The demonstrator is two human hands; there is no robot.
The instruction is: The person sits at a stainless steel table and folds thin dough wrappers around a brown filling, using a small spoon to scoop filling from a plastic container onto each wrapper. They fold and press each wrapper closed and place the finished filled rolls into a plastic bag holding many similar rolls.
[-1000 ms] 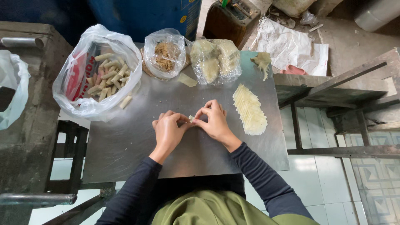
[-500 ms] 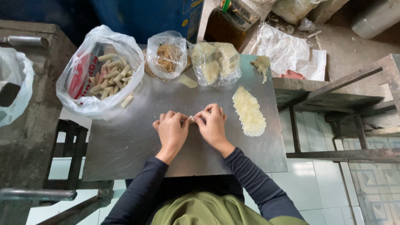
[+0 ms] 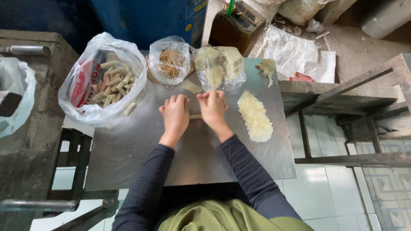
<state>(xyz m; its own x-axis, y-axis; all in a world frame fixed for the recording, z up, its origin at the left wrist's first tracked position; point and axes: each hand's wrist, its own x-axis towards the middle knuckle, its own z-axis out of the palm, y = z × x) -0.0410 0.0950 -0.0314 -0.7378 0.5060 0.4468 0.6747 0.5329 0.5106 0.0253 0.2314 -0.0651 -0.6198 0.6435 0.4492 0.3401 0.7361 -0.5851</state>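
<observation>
My left hand (image 3: 175, 116) and my right hand (image 3: 212, 109) lie palm-down side by side on a steel table (image 3: 128, 158), pressing a thin pale roll (image 3: 195, 116) that shows between them. Most of the roll is hidden under the fingers. To the right of my right hand lies a fanned stack of pale thin wrappers (image 3: 255, 116). A single loose wrapper (image 3: 192, 87) rests just beyond my hands.
At the table's far left a white plastic bag (image 3: 81, 77) holds several finished rolls (image 3: 114, 84). A clear bag of brown filling (image 3: 170, 62) and a bag of pale wrappers (image 3: 220, 66) stand at the back. A lump of dough (image 3: 268, 68) lies far right. Metal frames flank the table.
My hands have gone from pinching the small piece with fingertips to lying flat over it, and have shifted slightly away from me across the table.
</observation>
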